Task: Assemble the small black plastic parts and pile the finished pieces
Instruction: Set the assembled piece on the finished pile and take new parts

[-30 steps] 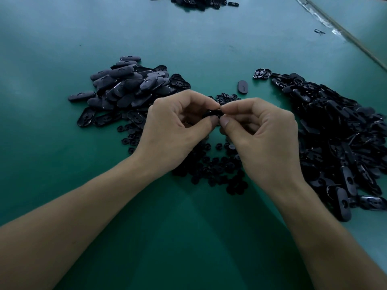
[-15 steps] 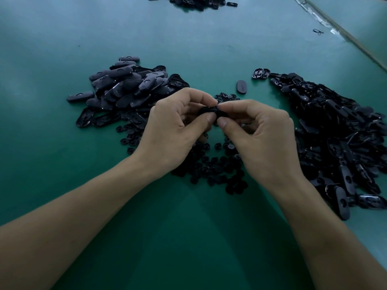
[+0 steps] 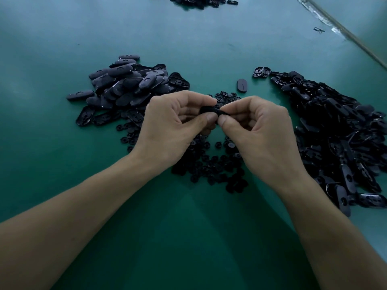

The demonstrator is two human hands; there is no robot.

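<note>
A small black oval plastic piece [image 3: 210,110] is held above the green table [image 3: 188,237], between both hands. My left hand [image 3: 171,126] pinches its left end with thumb and fingers. My right hand [image 3: 259,132] pinches its right end the same way, thumbs almost touching. Most of the piece is hidden by my fingers. Below the hands lies a scatter of small round black parts [image 3: 215,164]. A pile of oval black pieces [image 3: 127,84] sits at the left. A larger heap of open black shells [image 3: 343,130] sits at the right.
One loose oval piece [image 3: 242,84] lies just beyond the hands. Another pile of black parts [image 3: 199,0] sits at the far edge of view. A table seam [image 3: 343,32] runs diagonally at the top right, with a small black scrap [image 3: 318,29] beside it.
Both hands have sunk slightly toward me with the piece still pinched between them. The thumbs have come closer together over it. The piles have not moved.
</note>
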